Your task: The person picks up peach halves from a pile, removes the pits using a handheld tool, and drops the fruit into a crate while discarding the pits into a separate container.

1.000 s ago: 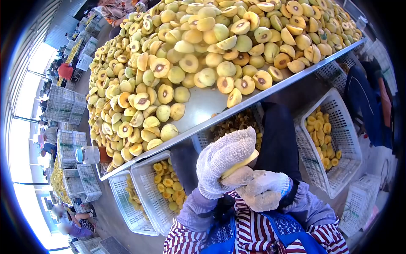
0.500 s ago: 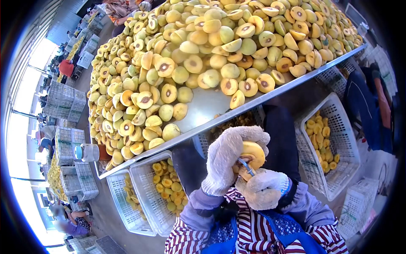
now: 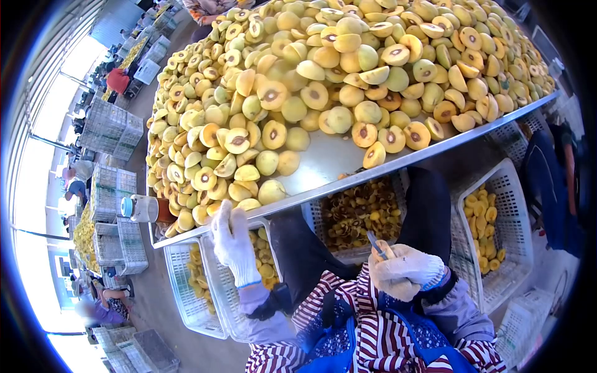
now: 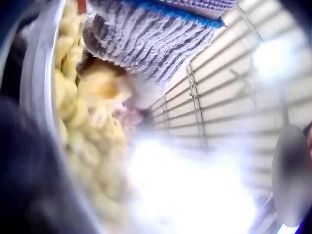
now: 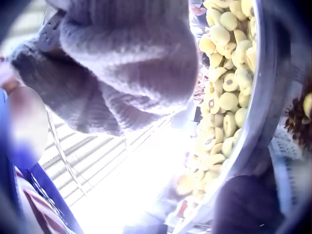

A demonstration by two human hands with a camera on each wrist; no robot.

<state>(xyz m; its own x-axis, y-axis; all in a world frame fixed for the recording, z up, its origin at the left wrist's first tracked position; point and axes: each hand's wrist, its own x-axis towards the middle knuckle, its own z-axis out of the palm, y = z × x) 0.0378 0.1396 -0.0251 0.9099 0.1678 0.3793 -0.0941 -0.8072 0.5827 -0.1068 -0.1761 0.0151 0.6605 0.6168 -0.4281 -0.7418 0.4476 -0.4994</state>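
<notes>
My gloved left hand (image 3: 233,245) is out at the left, above the crate (image 3: 217,292) of pitted peach halves and near the table's metal edge. In the left wrist view a yellow peach half (image 4: 102,87) with an orange hollow sits against the glove's fingers; the head view hides it behind the hand. In front of my lap, my gloved right hand (image 3: 403,271) grips a small pitting knife (image 3: 377,244), its grey metal end poking up past the thumb. In the right wrist view the curled glove (image 5: 131,58) covers the tool.
A metal-edged table (image 3: 323,174) carries a big heap of halved peaches (image 3: 298,81). Between my knees stands a crate with brown pits and scraps (image 3: 360,214). Another crate (image 3: 516,242) of halves is at right. A jar (image 3: 144,209) stands at the table's left corner.
Both hands were together on a peach half, with the tool in its middle. My left hand has moved away to the left, while the right stays before my lap with the tool.
</notes>
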